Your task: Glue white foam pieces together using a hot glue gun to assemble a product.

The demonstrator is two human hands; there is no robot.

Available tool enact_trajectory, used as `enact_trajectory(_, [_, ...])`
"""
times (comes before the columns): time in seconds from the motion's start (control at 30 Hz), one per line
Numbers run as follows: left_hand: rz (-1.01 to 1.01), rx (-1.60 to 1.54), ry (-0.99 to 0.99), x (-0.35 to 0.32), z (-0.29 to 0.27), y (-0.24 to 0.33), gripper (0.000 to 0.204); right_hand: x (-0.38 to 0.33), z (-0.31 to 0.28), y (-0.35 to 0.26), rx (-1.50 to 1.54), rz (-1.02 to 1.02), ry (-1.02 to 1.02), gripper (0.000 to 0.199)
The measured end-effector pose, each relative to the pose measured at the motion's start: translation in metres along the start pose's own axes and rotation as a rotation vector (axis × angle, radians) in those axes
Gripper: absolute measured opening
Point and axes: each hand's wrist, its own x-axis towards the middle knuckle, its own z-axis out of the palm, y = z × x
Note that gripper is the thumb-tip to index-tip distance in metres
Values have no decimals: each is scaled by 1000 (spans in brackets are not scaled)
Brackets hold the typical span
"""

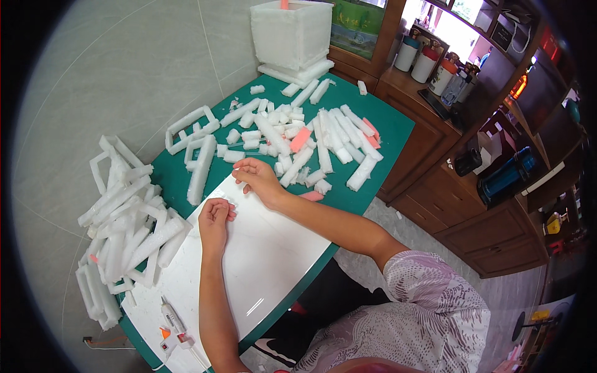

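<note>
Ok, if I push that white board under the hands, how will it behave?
The white board looks slick, given its glossy highlights. It's probably stiff, judging by its straight near edge. Lying flat, it seems unlikely to tip.

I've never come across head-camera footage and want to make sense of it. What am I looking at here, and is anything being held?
There is no machine here: these are a person's own bare hands. The one picture comes from a wide fisheye camera on their head, looking down, so straight edges bend.

The left hand and right hand are over a glossy white sheet on a green table. Their fingers are curled; whether they pinch something small, I cannot tell.

Beyond them lie loose white blocks with a few pink pieces. To the left is a pile of white bars and frames, at the far end a white box, and near the lower left a glue-gun-like tool.
</note>
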Motion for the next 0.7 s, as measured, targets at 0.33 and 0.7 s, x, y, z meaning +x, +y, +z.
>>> enact_trajectory(0.33, [-4, -8, -4, 0, 0, 0, 7, -1, 0, -2, -55, -37, -27, 31])
enact_trajectory(0.7, [-5, 16, -6, -1, 2, 2, 7, -4, 0, 0, -94, -46, -29, 29])
